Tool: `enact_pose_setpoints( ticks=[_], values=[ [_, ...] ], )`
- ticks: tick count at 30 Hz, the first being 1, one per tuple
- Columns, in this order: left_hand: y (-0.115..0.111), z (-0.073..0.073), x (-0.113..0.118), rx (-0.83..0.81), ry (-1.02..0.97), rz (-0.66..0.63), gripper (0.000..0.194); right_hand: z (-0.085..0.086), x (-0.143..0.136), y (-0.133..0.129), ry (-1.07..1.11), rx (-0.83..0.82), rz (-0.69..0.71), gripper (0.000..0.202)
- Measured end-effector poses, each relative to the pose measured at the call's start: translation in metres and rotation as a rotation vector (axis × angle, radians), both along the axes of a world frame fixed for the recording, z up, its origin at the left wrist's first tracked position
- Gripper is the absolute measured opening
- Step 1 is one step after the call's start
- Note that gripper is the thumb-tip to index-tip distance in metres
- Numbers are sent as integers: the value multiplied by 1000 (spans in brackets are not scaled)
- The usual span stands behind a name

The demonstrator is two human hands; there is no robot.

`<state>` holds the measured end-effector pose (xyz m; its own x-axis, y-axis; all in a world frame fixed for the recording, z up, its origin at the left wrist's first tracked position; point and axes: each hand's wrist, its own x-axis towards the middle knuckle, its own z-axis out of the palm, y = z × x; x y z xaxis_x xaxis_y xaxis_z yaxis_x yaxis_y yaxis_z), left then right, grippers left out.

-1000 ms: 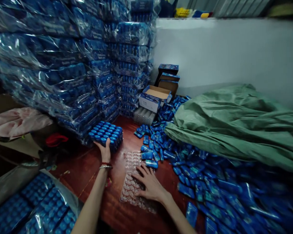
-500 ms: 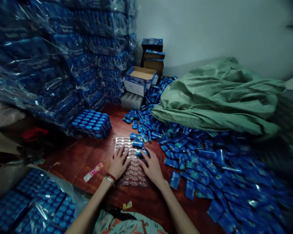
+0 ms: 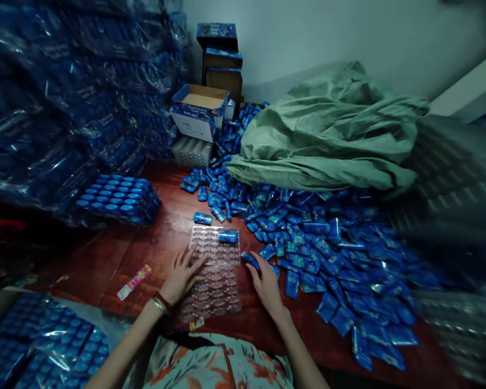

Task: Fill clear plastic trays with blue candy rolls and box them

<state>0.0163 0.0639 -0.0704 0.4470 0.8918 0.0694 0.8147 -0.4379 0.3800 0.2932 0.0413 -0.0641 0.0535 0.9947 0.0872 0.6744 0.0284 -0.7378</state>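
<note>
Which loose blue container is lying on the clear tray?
The blue container near the far right corner of the clear tray; the other loose ones are off it, one in the right hand.

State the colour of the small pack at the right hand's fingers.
Blue. The small pack at the right hand shows best in the head view.

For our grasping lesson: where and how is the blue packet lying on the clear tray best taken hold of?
Probably across its middle, from above: the blue packet lies flat on the clear tray, its top uncovered, so its long edges can be pinched.
</note>
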Motion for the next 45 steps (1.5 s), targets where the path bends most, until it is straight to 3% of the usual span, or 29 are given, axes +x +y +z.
enact_pose_setpoints(
  ticks=[3, 5, 7, 11, 15, 17, 20, 24, 27, 29, 31, 34, 37, 41, 45],
  values=[
    [23, 5, -36, -32, 1, -76, 63, 4, -8, 9, 63, -53, -170, 35],
    [31, 9, -56, -11, 64, -40, 77, 11, -17, 17, 92, 1, -191, 30],
    [35, 13, -75, 16, 145, 42, 82, 19, -28, 22, 94, 87, -39, 25],
    [44, 26, -114, 31, 229, 238, 72, 29, -46, 24, -59, 97, 439, 24],
    [46, 41, -133, 29, 219, 313, 56, 32, -40, 11, -121, 20, 501, 20],
    [38, 43, -124, 46, 203, 268, 51, 33, -31, -1, -67, -16, 523, 18],
    [21, 42, -84, 87, 76, 169, 46, 32, -23, -22, 119, -48, 445, 19],
    [7, 44, 8, 85, -173, -28, 37, 23, -27, -38, 456, -138, -16, 24],
    [13, 47, 77, 45, -56, -184, 47, 16, -35, -38, 808, -253, -316, 34],
    [21, 47, 109, 15, 88, -277, 46, 15, -39, -37, 1015, -313, -389, 38],
    [30, 46, 126, -6, 193, -350, 40, 15, -40, -37, 1127, -329, -413, 40],
    [42, 44, 123, -41, 184, -419, 35, 16, -39, -41, 1155, -312, -422, 40],
    [52, 46, 100, -131, -72, -388, 32, 19, -37, -45, 1154, -310, -402, 42],
    [54, 50, 66, -279, -574, -82, 36, 22, -35, -50, 1142, -328, -363, 52],
    [43, 40, 42, -459, -846, 257, 43, 25, -32, -50, 1104, -338, -318, 59]
  ],
)
